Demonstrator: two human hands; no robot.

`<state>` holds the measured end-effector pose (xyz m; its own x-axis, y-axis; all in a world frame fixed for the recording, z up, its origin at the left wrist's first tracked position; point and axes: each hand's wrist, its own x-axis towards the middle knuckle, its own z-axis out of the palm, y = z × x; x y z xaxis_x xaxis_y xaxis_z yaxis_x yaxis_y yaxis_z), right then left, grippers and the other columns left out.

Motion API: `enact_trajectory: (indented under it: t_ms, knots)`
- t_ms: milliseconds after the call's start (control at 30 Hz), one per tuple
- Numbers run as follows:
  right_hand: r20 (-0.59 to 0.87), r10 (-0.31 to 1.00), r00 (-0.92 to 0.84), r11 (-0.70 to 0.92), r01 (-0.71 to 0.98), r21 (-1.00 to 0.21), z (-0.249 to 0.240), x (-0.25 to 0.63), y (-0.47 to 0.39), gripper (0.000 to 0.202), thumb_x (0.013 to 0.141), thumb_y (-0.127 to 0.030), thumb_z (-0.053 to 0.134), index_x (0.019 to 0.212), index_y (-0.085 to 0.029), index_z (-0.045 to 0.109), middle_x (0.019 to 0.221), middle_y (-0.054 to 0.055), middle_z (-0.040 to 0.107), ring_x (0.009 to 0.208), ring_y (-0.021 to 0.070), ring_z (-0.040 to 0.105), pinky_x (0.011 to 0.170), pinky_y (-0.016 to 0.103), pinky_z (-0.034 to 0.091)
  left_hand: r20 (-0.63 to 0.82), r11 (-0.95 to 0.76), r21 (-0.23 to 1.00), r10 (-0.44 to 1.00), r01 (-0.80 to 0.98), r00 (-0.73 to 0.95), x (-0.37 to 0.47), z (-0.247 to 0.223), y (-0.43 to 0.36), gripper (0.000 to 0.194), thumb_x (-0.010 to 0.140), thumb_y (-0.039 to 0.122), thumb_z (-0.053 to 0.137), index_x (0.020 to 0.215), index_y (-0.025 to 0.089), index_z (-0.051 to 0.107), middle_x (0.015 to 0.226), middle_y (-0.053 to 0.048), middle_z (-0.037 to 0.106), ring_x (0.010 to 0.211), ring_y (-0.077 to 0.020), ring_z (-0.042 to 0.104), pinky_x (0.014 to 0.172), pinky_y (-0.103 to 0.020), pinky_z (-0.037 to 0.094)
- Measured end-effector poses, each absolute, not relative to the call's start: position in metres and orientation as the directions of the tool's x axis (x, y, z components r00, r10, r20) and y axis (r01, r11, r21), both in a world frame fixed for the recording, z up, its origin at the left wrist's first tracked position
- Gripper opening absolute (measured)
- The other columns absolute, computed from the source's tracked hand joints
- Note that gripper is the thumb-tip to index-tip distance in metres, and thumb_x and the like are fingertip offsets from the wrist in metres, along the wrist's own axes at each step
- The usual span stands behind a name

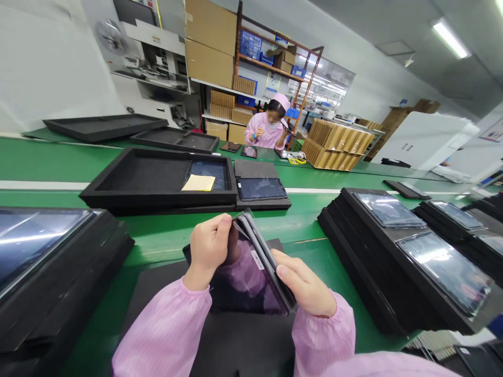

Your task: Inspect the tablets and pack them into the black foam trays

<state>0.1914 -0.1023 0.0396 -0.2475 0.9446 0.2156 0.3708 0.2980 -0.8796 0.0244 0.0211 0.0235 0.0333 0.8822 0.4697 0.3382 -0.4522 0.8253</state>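
Note:
My left hand [209, 248] is closed on the upper left part of a dark glossy tablet [247, 277], its thumb at the top edge. The tablet is tilted and carries a small white label. My right hand [302, 283] grips the right side, where grey edges of what look like stacked tablets show together. Below them lies a black foam sheet [236, 343] on the green bench. How many pieces are held cannot be told.
Behind the hands are a black foam tray [157, 195] with a yellow sheet [198, 183] and a foam piece bearing a tablet [262, 188]. Stacked foam trays with screens stand left [113, 246] and right [353, 251]. Across the bench sits a person [263, 128].

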Motion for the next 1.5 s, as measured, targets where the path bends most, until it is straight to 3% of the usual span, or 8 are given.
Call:
enact_trajectory:
  t_ms: [133,400,700,867,967,1167,1500]
  knots:
    - [0.232,0.946,-0.225,0.305,0.388,-0.87,0.039,0.187,-0.102,0.061,0.102,-0.064,0.031,0.096,-0.017,0.071,0.082,0.005,0.056,0.078,0.0204,0.053,0.077,0.032,0.049,0.47,-0.456,0.834,0.882,0.313,0.032,0.023,0.022,0.023,0.049,0.081,0.058,0.036,0.045,0.025,0.036,0.04,0.0,0.042,0.04,-0.0126,0.04,0.044,-0.029,0.027]
    - [0.24,0.956,-0.169,0.264,0.137,-0.955,0.032,0.17,-0.1,0.051,0.102,-0.057,0.039,0.104,-0.02,0.074,0.085,0.004,0.061,0.084,0.0214,0.057,0.086,0.033,0.048,0.41,-0.408,0.884,0.911,0.23,0.04,0.017,0.02,0.031,0.065,0.077,0.083,0.03,0.045,0.026,0.031,0.042,-0.002,0.042,0.042,-0.0139,0.04,0.045,-0.03,0.031]
    - [0.202,0.963,-0.178,0.23,0.157,-0.96,0.031,0.175,-0.101,0.049,0.101,-0.05,0.037,0.102,-0.018,0.073,0.086,0.005,0.061,0.078,0.0208,0.053,0.076,0.032,0.045,0.458,-0.465,0.857,0.885,0.224,0.084,0.017,0.016,0.032,0.062,0.083,0.076,0.031,0.047,0.025,0.034,0.043,-0.002,0.043,0.044,-0.0148,0.042,0.045,-0.03,0.031]
    - [0.262,0.947,-0.188,0.292,0.155,-0.944,0.034,0.175,-0.104,0.043,0.101,-0.043,0.039,0.106,-0.018,0.074,0.087,0.005,0.065,0.082,0.0212,0.056,0.081,0.032,0.044,0.473,-0.487,0.844,0.873,0.225,0.118,0.016,0.017,0.03,0.065,0.085,0.077,0.029,0.046,0.024,0.038,0.042,-0.002,0.047,0.043,-0.015,0.043,0.046,-0.03,0.032]
    - [0.295,0.935,-0.196,0.333,0.202,-0.921,0.038,0.175,-0.106,0.04,0.1,-0.043,0.042,0.104,-0.019,0.073,0.089,0.005,0.066,0.084,0.0214,0.057,0.084,0.031,0.045,0.481,-0.499,0.838,0.867,0.22,0.134,0.017,0.017,0.029,0.064,0.085,0.076,0.03,0.047,0.025,0.036,0.042,-0.001,0.046,0.043,-0.015,0.042,0.046,-0.031,0.031]
    - [0.321,0.931,-0.173,0.365,0.41,-0.836,0.048,0.174,-0.111,0.047,0.096,-0.057,0.048,0.081,-0.019,0.07,0.066,0.002,0.056,0.067,0.0199,0.053,0.074,0.032,0.049,0.493,-0.518,0.82,0.856,0.244,0.157,0.018,0.018,0.026,0.058,0.088,0.068,0.031,0.049,0.025,0.035,0.044,0.0,0.044,0.044,-0.0153,0.042,0.048,-0.031,0.032]
    - [0.315,0.935,-0.166,0.355,0.496,-0.792,0.05,0.177,-0.116,0.044,0.097,-0.053,0.045,0.078,-0.024,0.071,0.064,0.002,0.057,0.07,0.0228,0.059,0.073,0.034,0.053,0.515,-0.553,0.796,0.833,0.246,0.203,0.019,0.024,0.021,0.059,0.087,0.069,0.029,0.049,0.025,0.035,0.044,-0.001,0.045,0.044,-0.0159,0.043,0.047,-0.031,0.032]
